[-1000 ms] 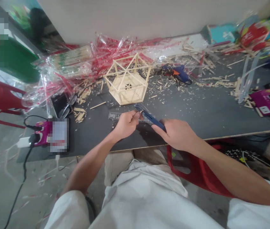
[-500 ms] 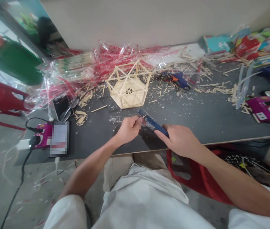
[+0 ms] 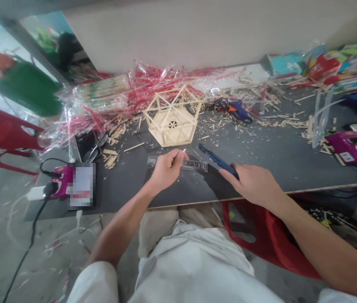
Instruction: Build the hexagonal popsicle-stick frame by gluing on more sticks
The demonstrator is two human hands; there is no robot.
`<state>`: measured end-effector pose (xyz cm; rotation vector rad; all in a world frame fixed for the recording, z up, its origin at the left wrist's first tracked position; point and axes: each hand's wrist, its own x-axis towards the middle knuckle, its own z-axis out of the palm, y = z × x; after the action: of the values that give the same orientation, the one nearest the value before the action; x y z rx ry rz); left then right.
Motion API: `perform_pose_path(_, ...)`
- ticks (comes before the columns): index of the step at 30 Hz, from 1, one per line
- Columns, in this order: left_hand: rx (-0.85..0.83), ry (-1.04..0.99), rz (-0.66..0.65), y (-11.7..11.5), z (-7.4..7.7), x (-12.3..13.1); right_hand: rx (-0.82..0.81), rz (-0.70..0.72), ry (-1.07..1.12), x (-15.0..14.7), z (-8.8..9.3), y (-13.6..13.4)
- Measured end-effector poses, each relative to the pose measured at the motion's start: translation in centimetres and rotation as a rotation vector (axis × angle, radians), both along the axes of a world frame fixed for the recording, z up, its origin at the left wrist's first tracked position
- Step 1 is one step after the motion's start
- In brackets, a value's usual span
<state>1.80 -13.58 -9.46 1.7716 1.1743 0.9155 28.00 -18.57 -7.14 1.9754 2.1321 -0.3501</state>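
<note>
Between thumb and fingers, my left hand [image 3: 167, 170] pinches a short wooden stick [image 3: 183, 151] over a clear ruler [image 3: 194, 164] lying on the dark table. My right hand [image 3: 254, 183] is wrapped round a dark blue cutting tool [image 3: 218, 160], whose tip points up and left, apart from the stick. Behind the hands stands a hexagonal frame of thin wooden sticks [image 3: 178, 136], with a flat base and a small wheel-like pattern in it.
Plastic bags with red strips [image 3: 156, 84] lie at the back left. A blue glue gun [image 3: 239, 110] rests among stick scraps. At the left table edge are a phone [image 3: 82, 185] and a magenta power strip [image 3: 61, 181]; another magenta strip [image 3: 351, 147] sits at the right.
My right hand has moved right with the tool, away from my left hand and the stick. More of the ruler shows between them. The view has shifted slightly.
</note>
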Motion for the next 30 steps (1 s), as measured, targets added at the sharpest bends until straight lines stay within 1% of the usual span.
perform_pose_path(2, 0.043, 0.036, -0.004, 0.0, 0.0, -0.1, 0.092, -0.045, -0.063, 1.3, -0.6, -0.2)
perform_pose_path(4, 0.107, 0.093, -0.023, -0.1, -0.1, 0.0, 0.236, -0.068, -0.124, 3.1, -1.3, -0.4)
perform_pose_path(7, 0.209, 0.254, -0.049, -0.3, 0.0, 0.1, 0.402, -0.074, -0.187, 6.2, -2.4, -0.2)
perform_pose_path(9, 0.26, 0.418, -0.047, -0.4, 0.1, 0.1, 0.467, -0.098, -0.216, 8.2, -3.3, 0.0)
perform_pose_path(11, 0.296, 0.564, -0.082, -0.3, 0.2, -0.1, 0.511, -0.134, -0.228, 9.8, -4.3, 0.1)
perform_pose_path(13, 0.324, 0.632, -0.162, 0.0, 0.1, -0.4, 0.527, -0.153, -0.203, 10.8, -5.0, 0.3)
perform_pose_path(15, 0.325, 0.635, -0.222, 0.4, 0.1, -0.6, 0.541, -0.159, -0.146, 10.9, -5.1, 0.5)
perform_pose_path(16, 0.315, 0.629, -0.228, 0.6, 0.2, -0.7, 0.555, -0.15, -0.106, 10.5, -4.9, 0.7)
perform_pose_path(18, 0.28, 0.607, -0.198, 1.1, 0.5, -0.8, 0.589, -0.098, 0.024, 8.9, -3.8, 1.3)
perform_pose_path(19, 0.26, 0.586, -0.175, 1.3, 0.7, -0.7, 0.604, -0.048, 0.129, 7.7, -3.1, 1.8)
perform_pose_path(20, 0.241, 0.558, -0.16, 1.6, 0.9, -0.7, 0.605, 0.006, 0.288, 6.2, -2.3, 2.4)
perform_pose_path(21, 0.225, 0.524, -0.148, 1.8, 1.2, -0.6, 0.571, 0.042, 0.469, 4.5, -1.5, 3.1)
perform_pose_path(22, 0.216, 0.491, -0.143, 2.0, 1.3, -0.5, 0.503, 0.062, 0.648, 2.7, -0.8, 3.8)
perform_pose_path(23, 0.214, 0.461, -0.143, 2.3, 1.5, -0.5, 0.424, 0.068, 0.793, 0.9, -0.3, 4.6)
perform_pose_path(24, 0.22, 0.439, -0.141, 2.5, 1.5, -0.5, 0.372, 0.07, 0.89, -0.8, 0.1, 5.5)
perform_pose_path(27, 0.258, 0.383, -0.097, 2.9, 1.0, -0.7, 0.263, 0.096, 1.022, -4.6, 0.3, 7.9)
perform_pose_path(30, 0.272, 0.321, -0.05, 3.0, 0.2, -1.4, 0.182, 0.11, 1.055, -5.8, -0.5, 9.7)
